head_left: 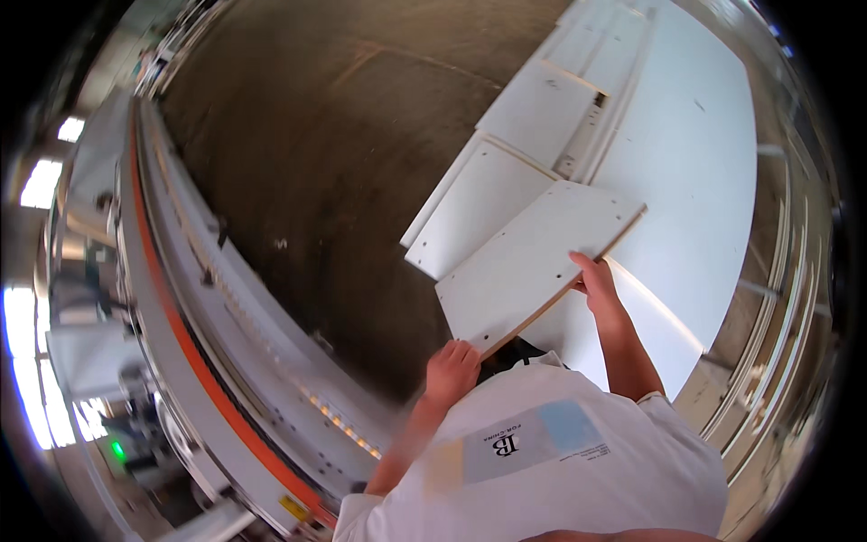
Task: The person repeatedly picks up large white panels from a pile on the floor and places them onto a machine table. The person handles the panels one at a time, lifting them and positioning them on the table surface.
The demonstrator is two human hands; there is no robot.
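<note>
A white rectangular board (533, 257) with dark drilled holes near its ends and a brown raw edge is held slantwise in front of me. My right hand (594, 278) grips its near long edge, with the thumb on top and the fingers underneath. At the near left corner, my left hand (452, 369) is closed on the edge, its fingertips partly hidden. Beyond the held board lies another drilled white panel (488, 190), which it partly covers. Farther off rests one more white panel (542, 101).
Large white sheets (695, 144) form a stack on my right. To the left runs a long machine (194, 343) with an orange stripe and a row of rollers. Brown floor (307, 181) lies between them. Long pale strips (768, 325) stand beyond the stack at far right.
</note>
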